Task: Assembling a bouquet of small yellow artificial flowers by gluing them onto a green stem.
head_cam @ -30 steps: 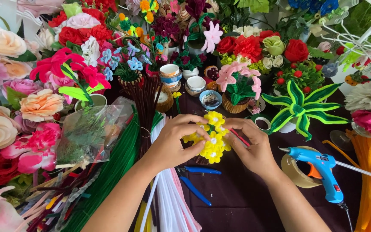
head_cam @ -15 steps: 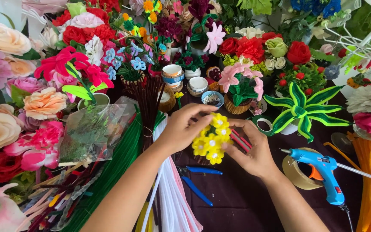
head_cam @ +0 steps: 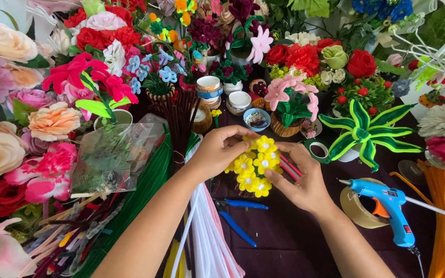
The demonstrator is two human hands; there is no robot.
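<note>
Centrally, we see both of our hands closed around a small cluster of yellow flowers (head_cam: 253, 167) made of fuzzy craft wire, held just above the dark tabletop (head_cam: 284, 242). Our left hand (head_cam: 216, 152) curls over the cluster's upper left, fingers bent and thumb pressed at the top; our right hand (head_cam: 305, 183) cradles it from the lower right, fingers partly open beneath. The cluster's long axis runs from upper right to lower left, blooms facing up toward us. Its stem, if any, is hidden behind the blooms and our palms, so we cannot tell where it points. A few red wire stems (head_cam: 289, 169) peek out between the flowers and the right hand, mostly covered. Blue-handled pliers (head_cam: 238, 216) lie just below the hands, their jaws partly hidden under white wire stems (head_cam: 207, 231). A blue glue gun (head_cam: 387, 206) stands to the right, resting against a tape roll (head_cam: 354, 208); its cord is cut off at the lower edge. Behind, crowded artificial flowers run off the frame.
</note>
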